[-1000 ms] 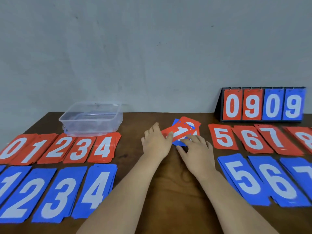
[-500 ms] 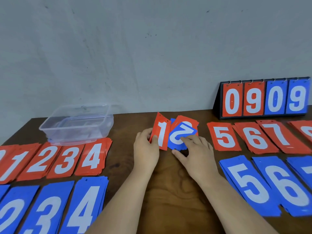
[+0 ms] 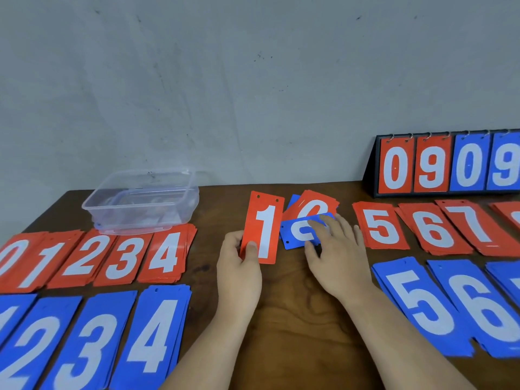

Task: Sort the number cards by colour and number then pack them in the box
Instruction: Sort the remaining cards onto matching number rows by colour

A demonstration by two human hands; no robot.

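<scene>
My left hand (image 3: 239,274) pinches a red card with the number 1 (image 3: 264,223) by its lower edge and holds it upright above the table. My right hand (image 3: 334,257) lies with its fingers on a blue card (image 3: 295,235) on top of a small unsorted pile (image 3: 318,205) in the middle of the table. Red stacks 0 to 4 (image 3: 92,257) and blue stacks 1 to 4 (image 3: 84,342) lie on the left. Red stacks from 5 up (image 3: 433,226) and blue stacks from 5 up (image 3: 439,308) lie on the right. A clear plastic box (image 3: 140,201) stands at the back left.
A black flip scoreboard (image 3: 450,164) showing 0 9 0 9 stands at the back right against the grey wall. The brown wooden table (image 3: 295,319) shows bare wood between my forearms.
My left hand has lifted the red 1 card off the middle pile and turned it upright. My right hand stays on the blue card. The view has shifted toward the right.
</scene>
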